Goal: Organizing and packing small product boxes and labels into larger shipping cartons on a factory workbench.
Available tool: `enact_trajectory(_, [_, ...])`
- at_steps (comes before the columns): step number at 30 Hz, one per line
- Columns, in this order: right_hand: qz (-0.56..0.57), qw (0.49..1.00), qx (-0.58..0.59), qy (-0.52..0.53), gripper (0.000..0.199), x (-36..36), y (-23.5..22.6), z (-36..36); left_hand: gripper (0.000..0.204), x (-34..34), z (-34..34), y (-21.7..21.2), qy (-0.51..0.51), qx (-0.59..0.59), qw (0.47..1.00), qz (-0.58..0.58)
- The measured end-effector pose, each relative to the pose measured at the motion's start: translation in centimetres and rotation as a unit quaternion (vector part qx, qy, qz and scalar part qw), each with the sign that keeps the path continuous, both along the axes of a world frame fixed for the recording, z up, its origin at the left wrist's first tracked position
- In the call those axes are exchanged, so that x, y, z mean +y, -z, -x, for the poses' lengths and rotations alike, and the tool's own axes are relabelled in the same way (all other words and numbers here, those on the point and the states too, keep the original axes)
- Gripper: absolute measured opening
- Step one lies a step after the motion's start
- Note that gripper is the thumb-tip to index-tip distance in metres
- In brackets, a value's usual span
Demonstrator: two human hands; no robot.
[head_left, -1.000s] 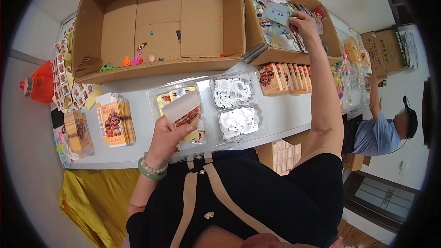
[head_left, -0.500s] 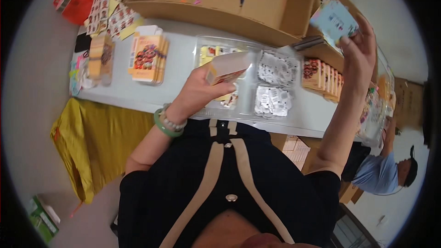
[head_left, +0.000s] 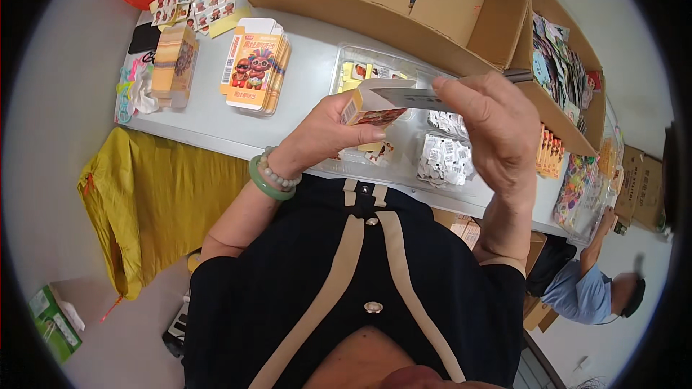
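Small printed cardboard packet box [head_left: 369, 109] held open above the table

White flap raised, colourful cartoon front tilted; a thin flat card [head_left: 411, 98] slides edge-on into its mouth.

Both forearms rise from the lower edge. The left hand [head_left: 328, 133] is curled in a grip, thumb forward; the right hand [head_left: 494, 130] pinches with fingertips.

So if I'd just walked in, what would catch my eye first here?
Probably the two hands raised mid-picture: the left hand grips a small open carton, while the right hand brings a flat card to it. Behind them, a big cardboard box sits on the grey table, with a stack of bright flat cartons to the left.
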State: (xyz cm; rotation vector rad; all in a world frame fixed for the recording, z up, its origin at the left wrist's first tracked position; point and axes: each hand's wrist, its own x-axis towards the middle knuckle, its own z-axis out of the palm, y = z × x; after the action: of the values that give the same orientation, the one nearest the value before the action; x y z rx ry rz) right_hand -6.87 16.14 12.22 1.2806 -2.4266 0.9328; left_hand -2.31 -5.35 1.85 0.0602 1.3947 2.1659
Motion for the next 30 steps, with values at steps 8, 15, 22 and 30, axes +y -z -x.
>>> enact_trajectory(8, [-0.172, 0.984, -0.008, -0.048, 0.041, -2.8, 0.4, -0.8, 0.043, 0.0, 0.2, 0.5, 0.076, 0.09, 0.991, 0.064])
enact_trajectory(15, [-0.03, 0.985, -0.121, 0.118, 0.026, -0.1, 2.9, 0.1, 0.035, -2.5, 0.8, 0.9, -0.143, -0.015, 0.989, -0.043])
enact_trajectory(22, [-0.236, 0.945, -0.208, 0.088, 0.011, -2.3, 9.2, -1.8, 0.039, -2.5, 0.1, 1.0, -0.233, -0.033, 0.969, -0.076])
enact_trajectory(30, [-0.247, 0.955, -0.165, -0.006, 0.023, -4.6, 11.6, -4.8, 0.035, -2.4, 0.0, 1.7, -0.231, -0.022, 0.971, -0.057])
